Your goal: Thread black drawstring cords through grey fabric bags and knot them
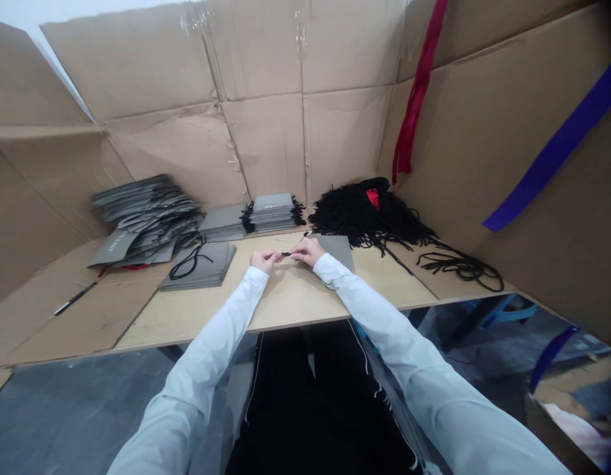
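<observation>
While the L hand (266, 260) is pinching 1 short black cord (286, 254), thumb & fingers together, the R hand (308, 251) is clamping its other end, so it's spanning the gap btwn them, over the pale wooden tabletop (295, 297). Partly behind the R hand, flat grey rectangular material (339, 249) is lying (can't tell if 1 pc. or more). L & beyond, 3 neat grey stacks (201, 272) are resting, nearest bearing 1 looped black cord (189, 262), rightmost showing black tufts (298, 212) at both ends; 1 big untidy grey pile (150, 221) is sitting further L. On the R, 1 shaggy black cord heap (357, 214) is lying near 1 loose black cord bunch (458, 265).
</observation>
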`<move>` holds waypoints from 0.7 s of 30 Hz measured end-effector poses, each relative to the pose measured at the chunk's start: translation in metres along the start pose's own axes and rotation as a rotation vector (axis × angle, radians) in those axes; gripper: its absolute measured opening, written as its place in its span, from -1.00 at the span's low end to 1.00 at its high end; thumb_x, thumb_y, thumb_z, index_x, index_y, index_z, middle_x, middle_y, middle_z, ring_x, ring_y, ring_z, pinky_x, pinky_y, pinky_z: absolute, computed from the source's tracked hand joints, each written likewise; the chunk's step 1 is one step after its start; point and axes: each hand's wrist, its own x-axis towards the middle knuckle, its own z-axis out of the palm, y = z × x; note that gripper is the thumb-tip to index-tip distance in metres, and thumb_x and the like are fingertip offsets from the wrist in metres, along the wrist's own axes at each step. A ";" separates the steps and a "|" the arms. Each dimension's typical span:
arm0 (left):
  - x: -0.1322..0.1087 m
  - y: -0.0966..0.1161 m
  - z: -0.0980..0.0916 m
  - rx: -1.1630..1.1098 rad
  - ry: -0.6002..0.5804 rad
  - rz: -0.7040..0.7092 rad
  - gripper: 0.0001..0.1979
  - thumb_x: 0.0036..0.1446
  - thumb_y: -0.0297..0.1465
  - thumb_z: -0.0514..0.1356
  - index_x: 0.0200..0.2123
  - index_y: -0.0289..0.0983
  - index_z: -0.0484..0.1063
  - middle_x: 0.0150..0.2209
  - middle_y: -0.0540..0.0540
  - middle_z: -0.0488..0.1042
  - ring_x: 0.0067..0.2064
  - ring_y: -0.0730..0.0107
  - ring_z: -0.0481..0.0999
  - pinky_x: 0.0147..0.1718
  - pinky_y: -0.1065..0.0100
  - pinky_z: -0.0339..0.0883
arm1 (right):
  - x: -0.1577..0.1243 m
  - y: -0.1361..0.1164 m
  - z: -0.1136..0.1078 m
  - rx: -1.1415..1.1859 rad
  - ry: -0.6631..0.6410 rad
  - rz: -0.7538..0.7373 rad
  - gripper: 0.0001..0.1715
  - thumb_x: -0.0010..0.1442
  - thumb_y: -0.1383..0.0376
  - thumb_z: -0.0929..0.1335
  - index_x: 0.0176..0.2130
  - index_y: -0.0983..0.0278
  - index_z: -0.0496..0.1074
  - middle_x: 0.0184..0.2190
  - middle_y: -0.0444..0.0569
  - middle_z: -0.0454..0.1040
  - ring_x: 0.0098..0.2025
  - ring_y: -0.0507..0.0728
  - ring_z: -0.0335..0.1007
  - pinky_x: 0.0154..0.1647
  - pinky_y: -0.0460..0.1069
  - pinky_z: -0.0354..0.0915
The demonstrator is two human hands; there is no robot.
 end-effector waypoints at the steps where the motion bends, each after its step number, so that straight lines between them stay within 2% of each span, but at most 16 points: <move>1: 0.000 -0.001 0.000 -0.015 -0.013 -0.016 -0.66 -0.20 -0.21 0.16 -0.55 -0.43 0.46 -0.55 -0.21 0.48 -0.46 0.26 0.46 -0.40 0.28 0.32 | -0.001 -0.001 0.001 -0.003 0.004 0.004 -0.75 -0.05 0.15 0.33 -0.38 0.24 0.46 -0.46 -0.08 0.46 -0.38 0.03 0.26 -0.27 -0.06 0.03; 5: 0.003 -0.006 0.003 -0.035 -0.049 -0.050 -0.69 -0.19 -0.22 0.14 -0.60 -0.40 0.45 -0.58 -0.16 0.47 -0.46 0.29 0.45 -0.39 0.31 0.31 | 0.000 -0.011 0.008 -0.006 0.027 -0.023 -0.60 -0.11 0.09 0.35 -0.26 0.23 0.41 -0.53 -0.13 0.42 -0.41 0.02 0.24 -0.27 -0.06 -0.01; 9: 0.006 -0.012 0.005 0.011 -0.043 -0.025 -0.69 -0.17 -0.23 0.11 -0.59 -0.39 0.46 -0.59 -0.12 0.47 -0.45 0.33 0.44 -0.37 0.34 0.30 | 0.004 -0.018 0.013 -0.073 0.037 -0.043 -0.65 -0.03 0.05 0.29 -0.39 0.26 0.44 -0.53 -0.10 0.42 -0.41 0.01 0.23 -0.25 -0.04 -0.04; 14: 0.006 -0.016 0.004 0.084 -0.018 0.040 -0.65 -0.16 -0.19 0.11 -0.57 -0.40 0.46 -0.57 -0.14 0.47 -0.46 0.32 0.44 -0.40 0.34 0.30 | 0.002 -0.019 0.008 -0.220 0.005 -0.069 -0.67 0.05 0.09 0.24 -0.33 0.23 0.45 -0.45 -0.04 0.45 -0.34 0.06 0.24 -0.19 -0.01 -0.06; 18: 0.006 -0.017 0.004 0.031 0.006 0.020 -0.60 -0.19 -0.15 0.13 -0.52 -0.42 0.47 -0.54 -0.20 0.48 -0.45 0.29 0.45 -0.41 0.32 0.31 | -0.002 -0.019 0.005 -0.327 0.009 -0.074 -0.64 0.07 0.11 0.22 -0.30 0.26 0.45 -0.46 0.01 0.44 -0.33 0.08 0.23 -0.16 0.02 -0.07; 21: 0.006 -0.018 0.003 0.020 -0.004 0.005 -0.58 -0.21 -0.12 0.15 -0.52 -0.42 0.46 -0.54 -0.20 0.48 -0.44 0.27 0.46 -0.40 0.31 0.32 | -0.002 -0.018 0.007 -0.318 0.009 -0.080 -0.66 0.09 0.14 0.20 -0.29 0.25 0.45 -0.44 0.01 0.44 -0.30 0.09 0.22 -0.16 0.02 -0.08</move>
